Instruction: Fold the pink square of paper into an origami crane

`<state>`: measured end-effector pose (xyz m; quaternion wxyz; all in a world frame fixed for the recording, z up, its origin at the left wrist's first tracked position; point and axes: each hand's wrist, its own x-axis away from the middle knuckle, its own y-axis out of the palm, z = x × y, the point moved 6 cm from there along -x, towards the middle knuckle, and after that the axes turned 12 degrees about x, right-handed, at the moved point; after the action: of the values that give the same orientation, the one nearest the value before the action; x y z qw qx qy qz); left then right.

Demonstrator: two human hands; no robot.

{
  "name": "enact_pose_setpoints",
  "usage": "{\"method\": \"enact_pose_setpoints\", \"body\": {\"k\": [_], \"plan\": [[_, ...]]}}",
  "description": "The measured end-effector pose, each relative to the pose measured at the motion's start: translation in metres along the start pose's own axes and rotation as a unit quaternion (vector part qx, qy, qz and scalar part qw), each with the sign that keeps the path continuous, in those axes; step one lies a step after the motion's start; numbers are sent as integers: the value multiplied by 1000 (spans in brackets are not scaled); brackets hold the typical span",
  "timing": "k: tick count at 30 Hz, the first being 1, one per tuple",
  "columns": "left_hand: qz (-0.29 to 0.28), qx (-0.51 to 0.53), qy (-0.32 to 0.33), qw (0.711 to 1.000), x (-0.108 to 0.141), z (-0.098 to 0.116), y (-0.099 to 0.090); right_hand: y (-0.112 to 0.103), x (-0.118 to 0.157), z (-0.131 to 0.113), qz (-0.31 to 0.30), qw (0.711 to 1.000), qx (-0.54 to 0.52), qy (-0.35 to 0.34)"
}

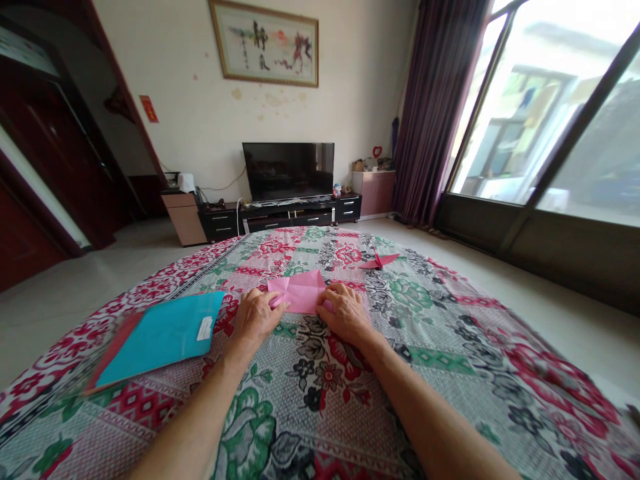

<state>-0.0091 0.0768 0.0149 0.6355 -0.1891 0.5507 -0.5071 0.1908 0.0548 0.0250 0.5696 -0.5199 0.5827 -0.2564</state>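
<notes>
A sheet of pink paper (303,290) with crease lines lies on the patterned tablecloth in front of me. My left hand (256,313) pinches its left edge between thumb and fingers. At the opposite edge, my right hand (345,310) has its fingers curled over the paper, gripping it. Both hands rest low on the cloth, and the paper's corners under the fingers are hidden. Beyond my right hand sits a folded red paper figure (380,260) with pointed, winglike ends.
A blue pack of paper (160,337) with a white label lies left of my left hand. The floral tablecloth (430,400) covers a round table. Farther off stand a television (289,171) on a black cabinet (220,223), a purple curtain (433,113) and a large window.
</notes>
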Motion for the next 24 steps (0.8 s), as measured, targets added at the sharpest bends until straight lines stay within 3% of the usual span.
{"method": "enact_pose_setpoints", "body": {"k": [10, 13, 16, 19, 21, 24], "plan": [[-30, -5, -21, 999, -1, -14, -8, 0, 0, 0, -8, 1000, 1, 0], [12, -37, -24, 999, 0, 1, -17, 2, -1, 1, -2, 1000, -2, -3], [46, -37, 14, 998, 3, 35, -20, 4, -1, 2, 5, 1000, 0, 2], [43, -33, 21, 998, 4, 63, -14, 6, -2, 3, 5, 1000, 1, 5], [34, -30, 14, 999, 4, 69, -8, 6, -2, 3, 4, 1000, 1, 6], [27, -25, -3, 999, 3, 60, 0, 6, -2, 3, 4, 1000, 2, 7]]}}
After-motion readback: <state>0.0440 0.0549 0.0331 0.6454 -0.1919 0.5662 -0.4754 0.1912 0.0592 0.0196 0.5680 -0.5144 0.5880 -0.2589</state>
